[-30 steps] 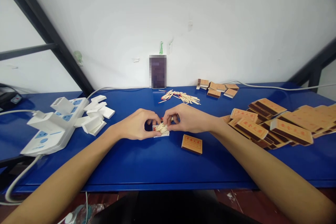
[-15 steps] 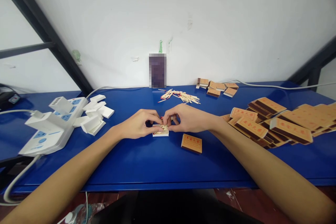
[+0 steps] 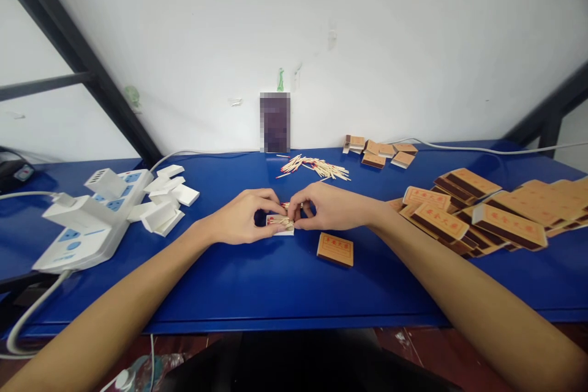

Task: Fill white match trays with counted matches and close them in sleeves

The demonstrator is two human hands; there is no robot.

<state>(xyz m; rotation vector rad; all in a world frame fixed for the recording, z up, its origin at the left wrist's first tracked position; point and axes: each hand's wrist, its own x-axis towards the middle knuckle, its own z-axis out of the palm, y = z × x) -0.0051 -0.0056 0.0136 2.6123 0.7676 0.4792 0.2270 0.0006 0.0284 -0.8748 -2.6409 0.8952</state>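
A small white matchbox tray (image 3: 288, 233) lies on the blue table with wooden matches (image 3: 278, 221) inside, some of their red heads showing at its left. My left hand (image 3: 245, 215) grips the tray from the left, thumb at the front and fingers at the back. At the right end, the bent fingers and thumb of my right hand (image 3: 321, 207) close on matches in the tray; the fingertips partly hide them. More red-tipped matches show just behind the tray. A closed orange matchbox (image 3: 335, 249) sits in front of my right hand.
Loose matches (image 3: 316, 166) are heaped behind my hands. Orange matchbox sleeves (image 3: 441, 220) pile up at the right, with several smaller ones (image 3: 383, 151) at the back. White empty trays (image 3: 168, 199) lie at the left beside a power strip (image 3: 98, 236) with plugs and cables.
My left fingers and thumb have shifted slightly, and more of the matches and their red heads now show in the tray. My right hand has barely moved.
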